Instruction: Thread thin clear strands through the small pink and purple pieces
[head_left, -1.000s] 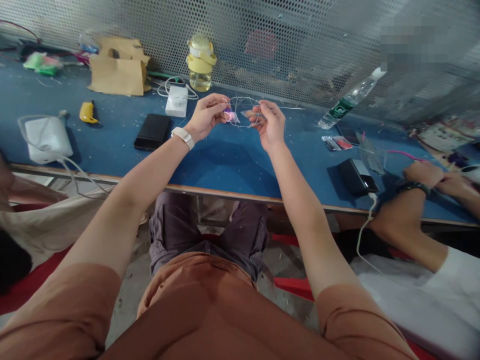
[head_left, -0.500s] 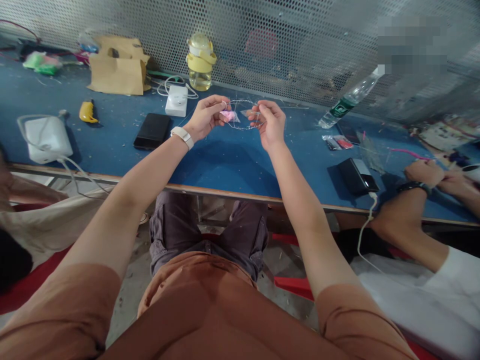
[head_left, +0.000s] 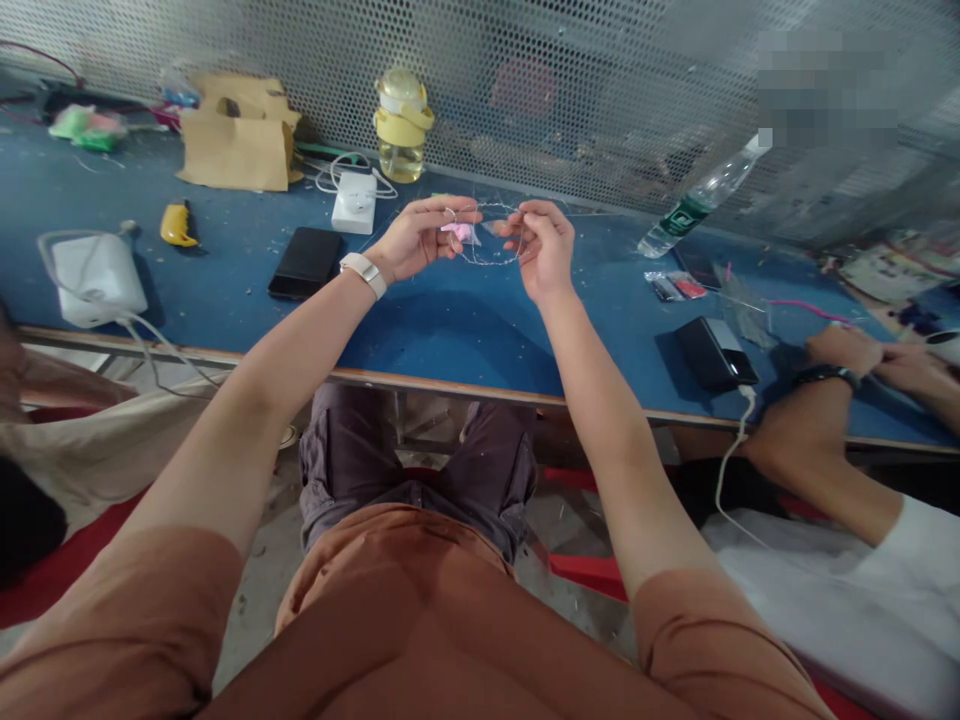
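A thin, twisted wire loop [head_left: 491,264] is held up over the blue table [head_left: 457,330], between the 2 hands and in front of the mesh panel [head_left: 465,80]. The left hand [head_left: 420,240] has its fingers stretched out and holds the loop's left end lightly; the right hand [head_left: 547,245], fingers curled and thumb drawn in, pinches the right end. Neither hand is nearer, as each touches 1 end. The loop's long axis runs left to right, from fingertips to fingertips, roughly along the table's front edge. A small pink piece [head_left: 460,231] sits at the left end, right by the left fingers, though the blur leaves unclear whether it is gripped or hangs from the wire. Beyond the right hand, a fine strand [head_left: 592,215] points right, towards the clear bottle [head_left: 682,215].
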